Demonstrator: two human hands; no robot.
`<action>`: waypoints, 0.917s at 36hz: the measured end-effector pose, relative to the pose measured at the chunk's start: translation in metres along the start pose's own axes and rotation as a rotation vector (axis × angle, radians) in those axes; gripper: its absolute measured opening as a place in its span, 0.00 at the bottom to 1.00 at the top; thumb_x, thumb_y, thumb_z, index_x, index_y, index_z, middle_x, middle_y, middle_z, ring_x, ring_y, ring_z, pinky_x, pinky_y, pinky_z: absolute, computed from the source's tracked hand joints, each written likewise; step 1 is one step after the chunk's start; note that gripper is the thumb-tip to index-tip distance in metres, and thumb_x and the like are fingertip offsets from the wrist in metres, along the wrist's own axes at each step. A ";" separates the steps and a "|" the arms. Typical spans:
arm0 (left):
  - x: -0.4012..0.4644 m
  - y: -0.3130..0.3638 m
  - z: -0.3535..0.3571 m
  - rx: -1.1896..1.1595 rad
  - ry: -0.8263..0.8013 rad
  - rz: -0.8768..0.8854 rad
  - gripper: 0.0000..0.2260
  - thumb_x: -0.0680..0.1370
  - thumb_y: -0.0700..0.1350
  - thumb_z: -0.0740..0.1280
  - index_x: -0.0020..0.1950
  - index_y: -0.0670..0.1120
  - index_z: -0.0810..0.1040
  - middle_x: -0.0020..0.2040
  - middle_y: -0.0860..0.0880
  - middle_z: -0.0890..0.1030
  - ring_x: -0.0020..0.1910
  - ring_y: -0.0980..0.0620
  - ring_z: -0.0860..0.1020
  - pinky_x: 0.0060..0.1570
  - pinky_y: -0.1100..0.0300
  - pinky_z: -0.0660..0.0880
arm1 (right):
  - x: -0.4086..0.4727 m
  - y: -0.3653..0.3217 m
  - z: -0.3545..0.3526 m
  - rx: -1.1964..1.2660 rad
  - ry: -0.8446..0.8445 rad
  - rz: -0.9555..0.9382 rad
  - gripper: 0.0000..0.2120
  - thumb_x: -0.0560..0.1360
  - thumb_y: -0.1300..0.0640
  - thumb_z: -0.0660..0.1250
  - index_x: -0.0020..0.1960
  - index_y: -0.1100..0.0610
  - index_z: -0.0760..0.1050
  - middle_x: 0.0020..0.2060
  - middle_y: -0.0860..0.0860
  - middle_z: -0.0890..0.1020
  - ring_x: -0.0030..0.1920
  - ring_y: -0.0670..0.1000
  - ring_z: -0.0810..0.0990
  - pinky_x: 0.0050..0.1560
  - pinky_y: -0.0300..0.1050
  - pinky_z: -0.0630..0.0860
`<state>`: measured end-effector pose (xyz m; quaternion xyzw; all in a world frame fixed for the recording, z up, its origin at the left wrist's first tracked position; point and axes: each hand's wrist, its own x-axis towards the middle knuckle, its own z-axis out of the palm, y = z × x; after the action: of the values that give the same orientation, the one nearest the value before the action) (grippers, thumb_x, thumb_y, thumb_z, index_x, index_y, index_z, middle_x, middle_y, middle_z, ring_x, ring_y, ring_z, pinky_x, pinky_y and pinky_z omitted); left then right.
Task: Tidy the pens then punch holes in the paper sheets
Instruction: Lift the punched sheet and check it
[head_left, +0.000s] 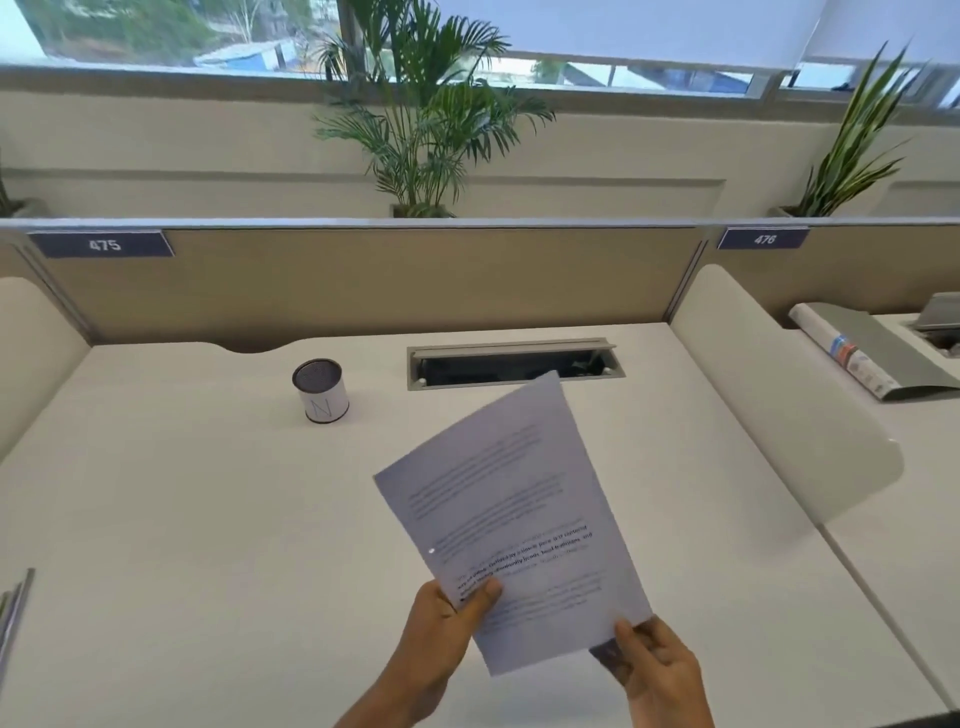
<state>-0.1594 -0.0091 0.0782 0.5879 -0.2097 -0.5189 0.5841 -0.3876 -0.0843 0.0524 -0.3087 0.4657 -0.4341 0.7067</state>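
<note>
Gripping the paper sheets (511, 525) at their near edge, left hand (447, 631) and right hand (657, 670) held them above the counter (182, 509); one punched hole showed, more seemingly remained.

Blurred print on paper sheets (511, 514)

White desk (208, 519), white cylindrical pen cup (319, 389) standing far left of centre, open cable tray (514, 364) far centre
</note>
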 end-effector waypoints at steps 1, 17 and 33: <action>-0.001 -0.001 0.000 -0.032 0.004 0.000 0.13 0.79 0.46 0.75 0.63 0.46 0.86 0.60 0.48 0.89 0.60 0.45 0.86 0.62 0.44 0.83 | -0.005 0.000 0.011 0.037 -0.014 0.029 0.45 0.42 0.52 0.91 0.52 0.69 0.79 0.33 0.60 0.87 0.33 0.57 0.88 0.36 0.52 0.87; 0.010 0.044 -0.112 -0.216 0.108 0.082 0.22 0.81 0.47 0.70 0.75 0.49 0.77 0.68 0.45 0.85 0.66 0.41 0.83 0.60 0.44 0.84 | 0.001 -0.019 0.067 -0.496 0.097 -0.076 0.05 0.73 0.66 0.78 0.44 0.59 0.84 0.34 0.46 0.89 0.32 0.41 0.87 0.31 0.32 0.81; 0.001 0.041 -0.137 0.153 0.242 0.039 0.10 0.76 0.49 0.77 0.45 0.42 0.90 0.45 0.47 0.91 0.43 0.48 0.87 0.48 0.51 0.81 | 0.000 0.013 0.095 -0.773 0.067 -0.386 0.06 0.73 0.66 0.78 0.39 0.65 0.83 0.19 0.37 0.77 0.24 0.36 0.77 0.28 0.26 0.70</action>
<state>-0.0267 0.0448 0.0845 0.6848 -0.1880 -0.4150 0.5687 -0.2951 -0.0758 0.0766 -0.6177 0.5505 -0.3618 0.4295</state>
